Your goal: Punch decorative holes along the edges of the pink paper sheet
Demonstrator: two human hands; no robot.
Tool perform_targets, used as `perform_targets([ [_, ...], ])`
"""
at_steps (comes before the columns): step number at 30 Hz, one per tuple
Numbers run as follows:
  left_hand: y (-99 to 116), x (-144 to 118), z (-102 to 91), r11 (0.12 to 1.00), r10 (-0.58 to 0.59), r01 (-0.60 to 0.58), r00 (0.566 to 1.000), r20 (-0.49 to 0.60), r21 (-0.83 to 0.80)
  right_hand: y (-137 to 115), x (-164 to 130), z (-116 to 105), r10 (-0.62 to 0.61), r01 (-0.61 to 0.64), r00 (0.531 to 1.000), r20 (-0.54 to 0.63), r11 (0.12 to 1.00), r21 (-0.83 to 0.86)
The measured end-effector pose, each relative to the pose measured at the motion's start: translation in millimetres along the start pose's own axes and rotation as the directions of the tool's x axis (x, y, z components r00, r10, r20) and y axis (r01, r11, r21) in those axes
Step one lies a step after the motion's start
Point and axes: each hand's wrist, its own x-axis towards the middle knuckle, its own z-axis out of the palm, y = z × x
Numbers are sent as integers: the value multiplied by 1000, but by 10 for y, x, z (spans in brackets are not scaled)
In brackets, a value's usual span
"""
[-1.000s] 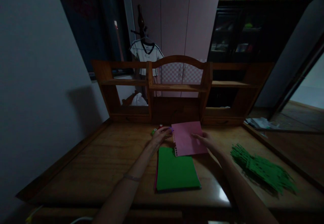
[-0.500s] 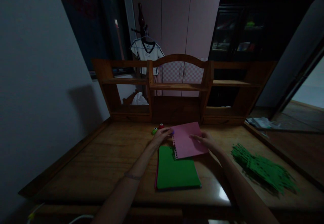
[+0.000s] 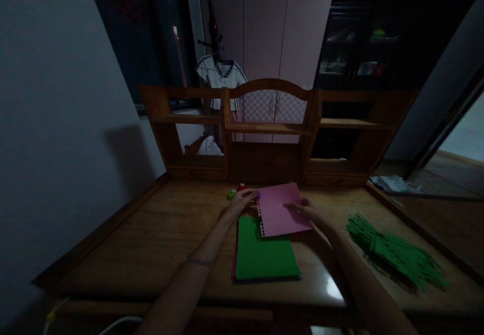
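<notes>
My left hand [image 3: 242, 202] is closed around a small purple hole punch [image 3: 257, 195], mostly hidden by the fingers, at the upper left corner of a pink sheet of paper [image 3: 280, 216]. Down that sheet's left edge runs a row of punched holes. My right hand [image 3: 307, 211] pinches the sheet near its right side, thumb on top and the other fingers largely out of sight beneath. Under the lower part of the pink sheet lies a stack of paper [image 3: 266, 262] with a green sheet on top. Beyond my left hand sit a green figure-like object [image 3: 232, 193] and a red one [image 3: 242, 186], both with eyes.
A pile of green cut paper [image 3: 395, 254] lies on the right of the wooden desk [image 3: 159, 244]. Along the back edge stands a wooden shelf unit [image 3: 270, 129]. A white wall [image 3: 75, 138] borders the left side.
The view has shifted very slightly. Both hands stay nearly where they were on the pink sheet, and the left fingers still surround the purple punch.
</notes>
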Motion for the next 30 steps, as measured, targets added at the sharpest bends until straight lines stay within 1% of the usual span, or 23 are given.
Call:
perform_targets([
  [5,26,-18,9,1000,-15,14,1000,25,10,-32,-26,2,6,-6,1000,-10,999,-32],
  [8,14,-9,4,1000,-20,20,999,32,14,-27,-20,6,14,-14,1000,-16,1000,-25],
  [12,-23,15,-9,999,-26,26,999,20,18,-33,-25,18,27,-29,999,-45,999,-29],
  [18,-9,6,-19,997,-2,-1,999,37,72,-30,-30,20,-10,10,1000,-21,1000,1],
  [25,18,2,-14,992,19,-25,999,49,124,54,25,4,-1,0,1000,-27,1000,-14],
  [27,15,5,-18,990,13,-21,998,53,140,45,15,3,9,-9,1000,-22,1000,-1],
  [30,7,6,-20,987,14,-21,999,48,159,-5,-29,4,14,-15,1000,16,1000,17],
])
